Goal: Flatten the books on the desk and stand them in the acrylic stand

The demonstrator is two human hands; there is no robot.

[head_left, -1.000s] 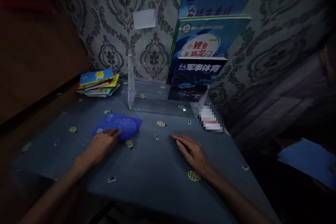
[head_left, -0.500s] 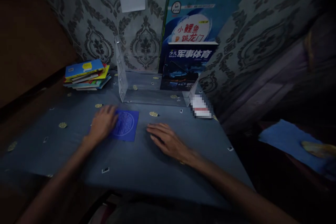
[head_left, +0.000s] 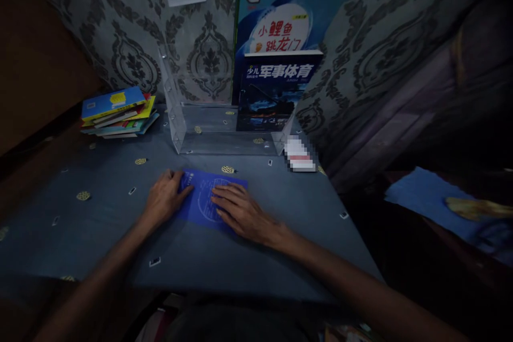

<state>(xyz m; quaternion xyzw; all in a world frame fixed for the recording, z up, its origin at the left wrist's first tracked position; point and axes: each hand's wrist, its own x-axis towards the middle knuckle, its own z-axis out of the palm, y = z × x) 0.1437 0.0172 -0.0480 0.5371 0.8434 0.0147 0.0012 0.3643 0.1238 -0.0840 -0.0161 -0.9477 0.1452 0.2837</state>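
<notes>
A blue printed sheet [head_left: 204, 204] with a white circle and small text lies on the table in front of me. My left hand [head_left: 165, 195] rests at its left edge, thumb apart from the bent fingers and reaching over the sheet. Across the sheet's right part lies my right hand [head_left: 242, 211], palm down with fingers stretched out, covering some of the print. Both hands are open.
Behind the sheet stands a clear acrylic rack [head_left: 224, 144] holding several upright books, a dark blue book [head_left: 272, 91] in front. A book stack [head_left: 118, 112] lies at the left. Right of the rack is a blurred white item [head_left: 300, 156]. A patterned cloth [head_left: 100, 235] covers the table.
The blue sheet now extends farther right, and its upper left part shows. My right hand has come onto it, while my left hand is now at its left edge. The view has shifted slightly.
</notes>
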